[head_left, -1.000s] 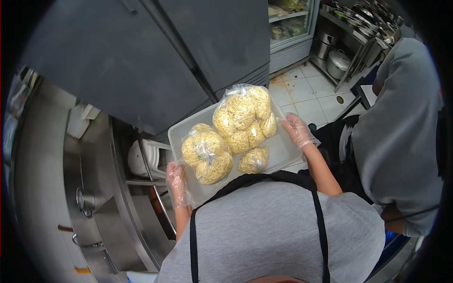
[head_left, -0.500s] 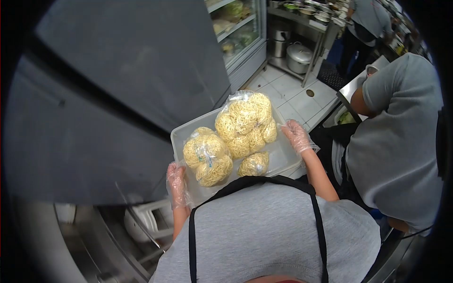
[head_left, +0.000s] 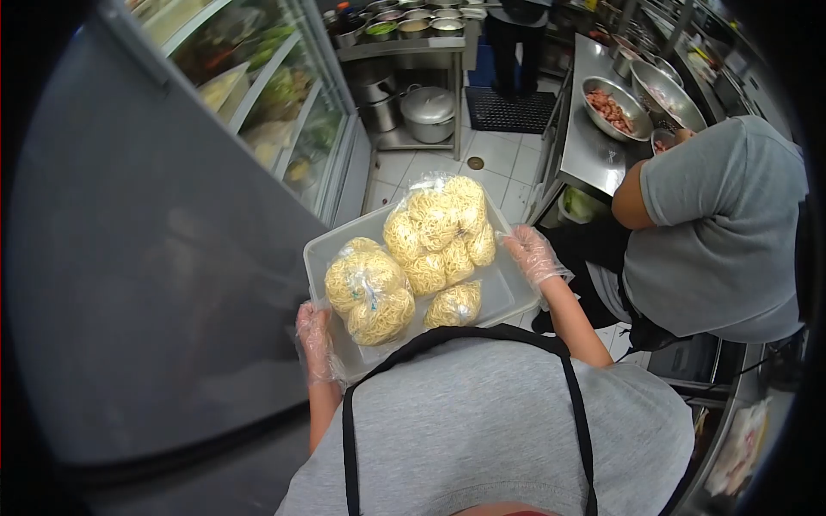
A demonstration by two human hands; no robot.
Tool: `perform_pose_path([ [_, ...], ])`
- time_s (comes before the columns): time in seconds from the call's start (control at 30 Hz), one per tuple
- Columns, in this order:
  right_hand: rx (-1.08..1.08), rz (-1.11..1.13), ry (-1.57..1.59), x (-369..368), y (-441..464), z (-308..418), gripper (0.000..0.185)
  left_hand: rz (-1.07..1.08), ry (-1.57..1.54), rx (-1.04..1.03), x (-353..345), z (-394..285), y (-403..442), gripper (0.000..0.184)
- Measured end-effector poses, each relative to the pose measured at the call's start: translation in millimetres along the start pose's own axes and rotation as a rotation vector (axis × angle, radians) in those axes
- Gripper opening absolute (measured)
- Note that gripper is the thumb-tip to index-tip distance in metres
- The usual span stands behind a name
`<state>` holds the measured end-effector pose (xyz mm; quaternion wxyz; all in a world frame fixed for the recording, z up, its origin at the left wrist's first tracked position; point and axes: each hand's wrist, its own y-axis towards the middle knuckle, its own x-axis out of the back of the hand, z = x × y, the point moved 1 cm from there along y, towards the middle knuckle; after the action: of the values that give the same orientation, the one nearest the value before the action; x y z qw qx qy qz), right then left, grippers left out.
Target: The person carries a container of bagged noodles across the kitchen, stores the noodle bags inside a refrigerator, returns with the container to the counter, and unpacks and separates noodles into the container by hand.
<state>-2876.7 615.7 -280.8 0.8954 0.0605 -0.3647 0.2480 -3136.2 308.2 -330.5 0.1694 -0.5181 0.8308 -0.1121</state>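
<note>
A clear plastic tub point(head_left: 508, 288) is held level in front of my body, gripped at opposite sides. My left hand point(head_left: 316, 340), in a thin clear glove, closes on its left wall. On the far side my right hand point(head_left: 531, 254), gloved the same way, holds the right rim. Inside lie bags of yellow noodles: a large bag point(head_left: 440, 225) at the back, a knotted bag point(head_left: 370, 291) at the left, and a small bag point(head_left: 453, 304) near the front. The fingers under the tub are partly hidden.
A grey fridge door point(head_left: 163, 232) stands close on my left, with a glass-front fridge point(head_left: 267, 95) beyond. At right a co-worker point(head_left: 714, 232) bends by a steel counter point(head_left: 589, 155) with a bowl of meat point(head_left: 615, 110). Ahead are a lidded pot point(head_left: 428, 112) and a black floor mat point(head_left: 512, 110).
My view has turned to the right, bringing the counter and its bowls into sight. The tub stays in both hands, with the noodle bags in the same places inside it.
</note>
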Motion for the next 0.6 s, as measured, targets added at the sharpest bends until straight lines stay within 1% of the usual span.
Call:
perform_pose_path([
  [0.03,0.014,0.003,0.026,2.1,-2.0,0.9,0.027,-0.009,0.007,-0.047,1.0,-8.5,-9.2,0.007],
  [0.1,0.003,0.083,0.054,6.9,-0.3,2.6,0.028,-0.011,-0.006,-0.079,-2.9,-13.2,-15.7,0.007],
  [0.13,0.027,0.064,0.06,9.2,1.4,3.7,0.028,0.003,-0.023,-0.113,-5.0,-9.0,-14.0,0.007],
  [0.2,0.002,0.066,0.004,15.1,-4.6,16.2,0.03,0.02,-0.033,-0.112,-1.2,-4.4,-14.5,0.007],
  [0.3,0.052,-0.008,0.038,14.7,-10.6,13.6,0.031,0.056,-0.066,-0.152,-4.2,0.6,-4.8,0.006],
  [0.37,0.011,-0.034,0.008,15.1,-15.4,19.5,0.031,0.069,-0.086,-0.157,-5.5,1.0,-0.9,0.005],
  [0.43,-0.001,-0.055,-0.05,16.8,-18.0,17.8,0.032,-0.021,-0.081,-0.201,-8.8,3.8,2.7,0.004],
  [0.47,0.055,-0.091,-0.041,13.8,-16.5,10.9,0.032,-0.012,-0.101,-0.206,-8.0,9.4,9.7,0.004],
  [0.5,0.1,-0.118,-0.033,15.3,-15.3,9.0,0.032,0.023,-0.116,-0.186,-8.7,10.8,12.6,0.004],
  [0.57,0.109,-0.161,-0.044,23.0,-13.3,10.8,0.031,0.09,-0.155,-0.168,-10.2,11.7,23.8,0.005],
  [0.6,0.094,-0.249,-0.054,10.5,-34.5,7.5,0.03,0.165,-0.116,-0.16,-11.1,13.0,41.4,0.007],
])
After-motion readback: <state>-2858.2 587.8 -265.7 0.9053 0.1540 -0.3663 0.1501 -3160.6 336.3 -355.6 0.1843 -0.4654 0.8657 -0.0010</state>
